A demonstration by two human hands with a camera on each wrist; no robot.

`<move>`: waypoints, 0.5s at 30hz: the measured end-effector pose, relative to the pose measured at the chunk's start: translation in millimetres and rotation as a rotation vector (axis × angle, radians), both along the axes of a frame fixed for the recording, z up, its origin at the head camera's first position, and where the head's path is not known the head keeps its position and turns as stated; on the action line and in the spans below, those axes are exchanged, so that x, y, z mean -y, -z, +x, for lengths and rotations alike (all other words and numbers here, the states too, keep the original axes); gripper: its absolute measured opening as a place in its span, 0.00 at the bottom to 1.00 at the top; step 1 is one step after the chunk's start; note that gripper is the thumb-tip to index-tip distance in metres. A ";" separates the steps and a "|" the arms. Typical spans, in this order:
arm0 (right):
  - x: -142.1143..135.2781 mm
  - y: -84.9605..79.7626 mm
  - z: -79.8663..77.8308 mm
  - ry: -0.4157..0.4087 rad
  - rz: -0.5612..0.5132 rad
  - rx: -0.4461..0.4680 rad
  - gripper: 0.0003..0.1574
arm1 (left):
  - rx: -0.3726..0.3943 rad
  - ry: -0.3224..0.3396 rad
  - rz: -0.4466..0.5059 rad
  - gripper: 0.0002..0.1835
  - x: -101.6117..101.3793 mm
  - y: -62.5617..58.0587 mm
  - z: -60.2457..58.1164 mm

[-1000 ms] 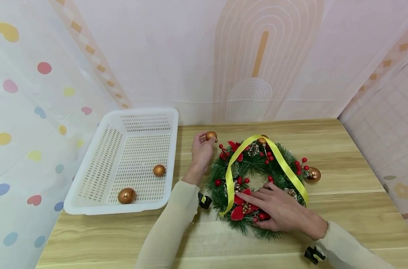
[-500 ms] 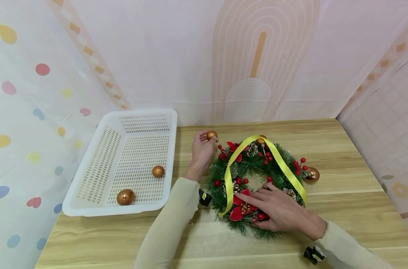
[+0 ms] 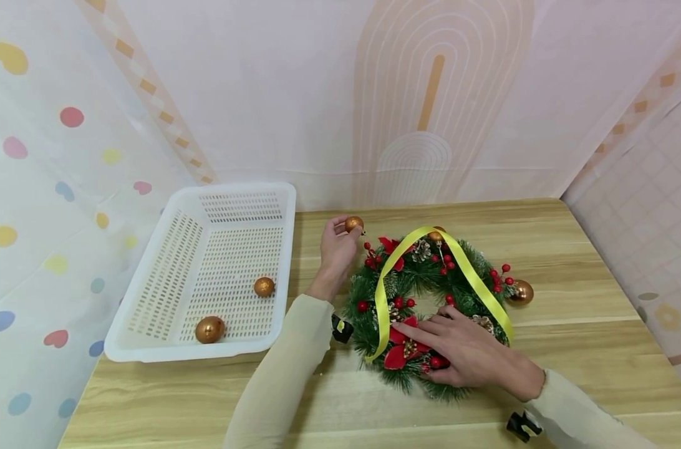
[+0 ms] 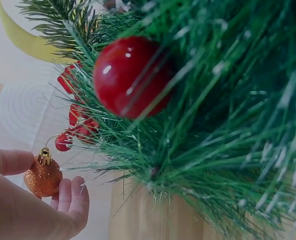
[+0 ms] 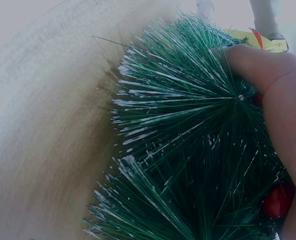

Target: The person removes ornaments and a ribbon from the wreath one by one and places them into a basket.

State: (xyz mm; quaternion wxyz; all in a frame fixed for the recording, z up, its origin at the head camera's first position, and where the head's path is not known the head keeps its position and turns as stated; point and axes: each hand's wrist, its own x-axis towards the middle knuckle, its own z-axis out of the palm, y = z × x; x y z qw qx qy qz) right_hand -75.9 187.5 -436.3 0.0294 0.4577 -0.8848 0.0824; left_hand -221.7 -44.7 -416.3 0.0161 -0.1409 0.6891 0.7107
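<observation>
My left hand [image 3: 338,252] pinches a glittery copper Christmas bauble [image 3: 354,224] beyond the wreath's far-left edge. In the left wrist view the bauble [image 4: 43,179] sits between thumb and fingers, its gold cap and wire loop upward, beside a small red berry [image 4: 63,142]. The green Christmas wreath [image 3: 368,288] lies flat on the table, with red poinsettias [image 3: 402,349], pinecones, berries and a yellow ribbon [image 3: 382,299]. My right hand [image 3: 464,349] grips the wreath's near side, over a poinsettia; in the right wrist view the thumb [image 5: 253,62] lies on the needles. Some fingertips are hidden in the greenery.
A white perforated basket [image 3: 287,249] stands at the left, with a shiny copper bauble [image 3: 209,329] and a glittery one [image 3: 264,287] inside. Another bauble [image 3: 521,292] sits at the wreath's right edge, and one [image 3: 437,234] at its far side. A patterned cloth backs the table [image 3: 576,274].
The left hand's bauble has shifted very slightly toward the far side of the table. The right hand and wreath hold still; the head view has moved a little.
</observation>
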 end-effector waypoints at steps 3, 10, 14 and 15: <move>0.0 -0.2 0.3 0.001 0.002 -0.003 0.59 | 0.002 0.000 0.002 0.19 0.8 -1.0 -0.4; 0.0 -0.4 0.8 0.006 0.002 0.003 0.59 | -0.017 0.001 0.033 0.20 0.5 -4.3 -0.3; 0.1 -0.7 1.0 0.008 0.003 0.005 0.59 | -0.027 0.003 0.030 0.20 0.5 -6.8 0.3; 0.1 -0.8 0.9 0.008 0.003 0.006 0.59 | -0.030 0.003 0.027 0.20 0.5 -7.6 0.5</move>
